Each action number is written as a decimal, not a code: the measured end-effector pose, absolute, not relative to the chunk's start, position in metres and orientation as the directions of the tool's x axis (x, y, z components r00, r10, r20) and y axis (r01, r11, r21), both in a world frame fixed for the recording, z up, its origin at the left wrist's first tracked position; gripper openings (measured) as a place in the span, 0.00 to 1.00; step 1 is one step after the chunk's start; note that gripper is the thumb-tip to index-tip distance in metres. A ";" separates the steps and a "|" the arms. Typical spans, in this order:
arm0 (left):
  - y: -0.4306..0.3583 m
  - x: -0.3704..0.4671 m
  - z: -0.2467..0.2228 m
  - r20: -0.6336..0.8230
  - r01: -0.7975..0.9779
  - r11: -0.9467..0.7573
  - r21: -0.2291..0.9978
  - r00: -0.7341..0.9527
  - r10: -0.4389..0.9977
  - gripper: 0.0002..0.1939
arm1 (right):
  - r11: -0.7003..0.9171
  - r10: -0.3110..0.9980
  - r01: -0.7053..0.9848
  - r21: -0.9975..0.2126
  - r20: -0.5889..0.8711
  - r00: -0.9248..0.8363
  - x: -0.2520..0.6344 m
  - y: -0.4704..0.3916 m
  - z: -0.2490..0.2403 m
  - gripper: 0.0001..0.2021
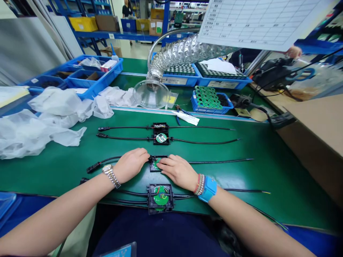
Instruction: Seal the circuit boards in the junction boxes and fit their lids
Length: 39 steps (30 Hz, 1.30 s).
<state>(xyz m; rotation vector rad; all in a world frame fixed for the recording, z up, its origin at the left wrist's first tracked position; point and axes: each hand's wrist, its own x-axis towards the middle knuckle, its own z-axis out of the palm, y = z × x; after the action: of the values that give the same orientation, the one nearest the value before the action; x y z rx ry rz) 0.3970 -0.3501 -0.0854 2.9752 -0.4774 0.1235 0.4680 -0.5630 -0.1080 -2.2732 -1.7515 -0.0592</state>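
A small black plastic housing (152, 167) with a green round circuit board (155, 165) lies on the green bench mat, between my hands. My left hand (132, 165), wearing a metal watch, pinches the black cable (112, 158) where it enters the housing's left side. Over the right half of the same housing, my right hand (178, 171) has its fingers closed on the edge and across the board; its thumb is mostly hidden. Closer to my body sit stacked housings (160, 196) with boards and coloured wires. Farther back lie two cabled housings (161, 138).
White foam bags (56, 110) and a blue divided tray (96, 85) occupy the left. A fume-extraction hood (151, 94) hangs ahead. Behind the mat stands a blue bin of circuit boards (210, 98), with pliers (178, 116) nearby. A cardboard box (316, 132) borders the right.
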 end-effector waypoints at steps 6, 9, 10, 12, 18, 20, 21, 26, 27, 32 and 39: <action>-0.347 0.398 -0.082 -0.004 -0.250 -0.914 0.321 0.964 -0.265 0.09 | -0.243 0.941 0.945 -0.220 0.185 0.285 0.468 -0.563 -0.109 0.14; -0.346 0.396 -0.085 0.028 -0.286 -0.899 0.332 0.955 -0.294 0.10 | -0.265 0.937 0.931 -0.249 0.161 0.310 0.468 -0.562 -0.107 0.16; -0.345 0.396 -0.086 0.043 -0.304 -0.897 0.321 0.951 -0.307 0.11 | -0.269 0.939 0.928 -0.258 0.145 0.313 0.468 -0.561 -0.106 0.17; -0.344 0.397 -0.088 0.063 -0.344 -0.890 0.298 0.938 -0.341 0.12 | -0.264 0.947 0.926 -0.270 0.107 0.302 0.469 -0.560 -0.102 0.18; -0.346 0.397 -0.093 0.024 -0.402 -0.899 0.171 0.914 -0.404 0.12 | -0.287 0.951 0.917 -0.277 0.032 0.307 0.469 -0.554 -0.093 0.16; -0.352 0.394 -0.097 0.027 -0.411 -0.908 0.081 0.912 -0.410 0.10 | -0.304 0.947 0.920 -0.248 0.026 0.320 0.467 -0.551 -0.092 0.16; -0.355 0.392 -0.099 0.035 -0.415 -0.909 0.033 0.910 -0.414 0.10 | -0.312 0.945 0.922 -0.229 0.024 0.326 0.466 -0.549 -0.091 0.15; -0.357 0.387 -0.102 0.071 -0.418 -0.909 -0.010 0.906 -0.417 0.10 | -0.326 0.940 0.921 -0.212 0.034 0.341 0.464 -0.549 -0.092 0.16; -0.354 0.386 -0.100 0.069 -0.408 -0.912 0.031 0.912 -0.405 0.10 | -0.311 0.943 0.920 -0.241 0.044 0.330 0.465 -0.552 -0.092 0.17; -0.340 0.383 -0.085 0.046 -0.334 -0.916 0.221 0.942 -0.332 0.15 | -0.253 0.910 0.848 -0.466 0.185 0.372 0.475 -0.581 -0.095 0.24; -0.361 0.391 -0.097 0.064 -0.454 -0.879 0.148 0.891 -0.450 0.20 | -0.344 0.827 0.797 -0.497 0.243 0.508 0.478 -0.588 -0.118 0.09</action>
<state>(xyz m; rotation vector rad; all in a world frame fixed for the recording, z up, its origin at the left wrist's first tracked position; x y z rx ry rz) 0.3914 -0.3609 -0.0973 2.8988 -0.6974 0.0410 0.4779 -0.5883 -0.1178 -2.1883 -1.3235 0.0691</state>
